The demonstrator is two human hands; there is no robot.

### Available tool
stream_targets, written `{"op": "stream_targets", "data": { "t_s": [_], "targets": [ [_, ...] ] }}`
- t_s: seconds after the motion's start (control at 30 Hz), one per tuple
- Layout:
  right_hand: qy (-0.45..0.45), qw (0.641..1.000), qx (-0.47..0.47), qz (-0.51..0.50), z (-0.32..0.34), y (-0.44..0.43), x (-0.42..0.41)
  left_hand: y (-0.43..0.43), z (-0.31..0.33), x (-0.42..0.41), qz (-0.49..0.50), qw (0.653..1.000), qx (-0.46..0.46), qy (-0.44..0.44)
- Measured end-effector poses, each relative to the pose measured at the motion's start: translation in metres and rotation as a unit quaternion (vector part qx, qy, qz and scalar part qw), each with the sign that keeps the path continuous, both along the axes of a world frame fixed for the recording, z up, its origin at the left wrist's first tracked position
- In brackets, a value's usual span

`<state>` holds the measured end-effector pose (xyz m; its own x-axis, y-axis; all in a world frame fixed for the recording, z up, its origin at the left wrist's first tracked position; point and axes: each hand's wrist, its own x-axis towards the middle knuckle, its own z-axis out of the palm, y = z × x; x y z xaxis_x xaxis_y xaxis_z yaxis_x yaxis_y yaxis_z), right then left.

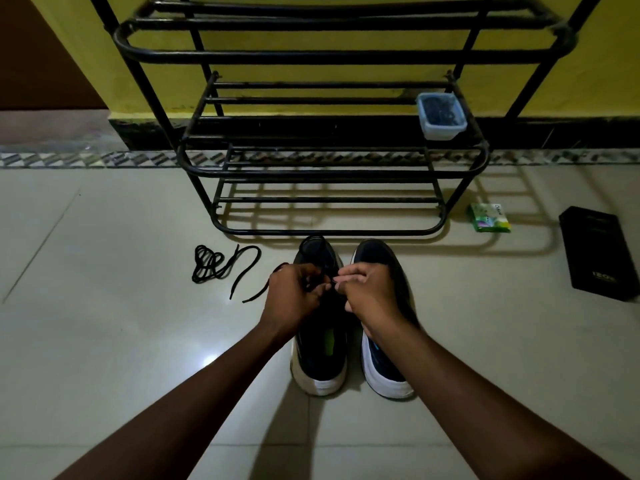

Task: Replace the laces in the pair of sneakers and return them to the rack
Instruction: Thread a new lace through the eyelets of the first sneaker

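Two dark sneakers with white soles stand side by side on the floor, toes toward the rack: the left sneaker (317, 355) and the right sneaker (384, 362). My left hand (294, 296) and my right hand (369, 292) meet over the left sneaker's upper, each with fingers curled and pinching a black lace (330, 279). One end of that lace trails left onto the floor (254, 296). A loose black lace (221, 263) lies coiled on the tiles left of the shoes. The black metal shoe rack (332, 173) stands just beyond them.
A clear plastic tub (440, 116) with dark contents sits on the rack's middle shelf at the right. A green packet (489, 218) and a black box (597, 252) lie on the floor to the right. The yellow wall is behind the rack.
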<state>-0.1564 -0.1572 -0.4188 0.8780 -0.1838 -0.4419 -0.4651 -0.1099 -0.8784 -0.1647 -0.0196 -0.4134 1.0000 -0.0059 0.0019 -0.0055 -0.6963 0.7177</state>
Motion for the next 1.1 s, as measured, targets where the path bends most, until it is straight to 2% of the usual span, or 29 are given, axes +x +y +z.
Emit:
{"op": "stream_targets", "data": {
  "t_s": [0.33, 0.47, 0.57, 0.73, 0.87, 0.97, 1.03, 1.1],
  "targets": [
    [-0.001, 1.000, -0.025, 0.008, 0.002, 0.001, 0.000, -0.004, 0.004, -0.003, -0.016, 1.000, 0.003, -0.023],
    [-0.016, 0.999, -0.040, -0.002, 0.000, 0.001, -0.002, -0.005, 0.001, -0.005, 0.021, 0.999, -0.026, -0.012],
    [-0.061, 0.993, -0.100, 0.027, 0.002, -0.003, -0.005, -0.003, -0.001, -0.005, 0.039, 0.998, -0.046, -0.001],
    [-0.157, 0.955, -0.233, 0.099, 0.009, -0.003, -0.005, -0.001, -0.006, -0.004, 0.040, 0.997, -0.059, 0.003],
    [-0.207, 0.931, -0.272, 0.124, 0.009, -0.003, -0.006, -0.001, -0.006, -0.006, 0.035, 0.999, -0.028, -0.017],
    [-0.228, 0.952, -0.197, 0.055, 0.012, -0.003, -0.006, 0.002, -0.011, -0.009, 0.041, 0.999, -0.008, -0.030],
    [-0.190, 0.979, -0.067, -0.026, 0.015, -0.004, 0.002, 0.004, -0.014, -0.010, 0.045, 0.999, -0.008, -0.027],
    [-0.141, 0.987, 0.051, -0.050, 0.020, -0.005, 0.009, 0.005, -0.015, -0.010, 0.053, 0.998, -0.019, -0.016]
  ]
}}
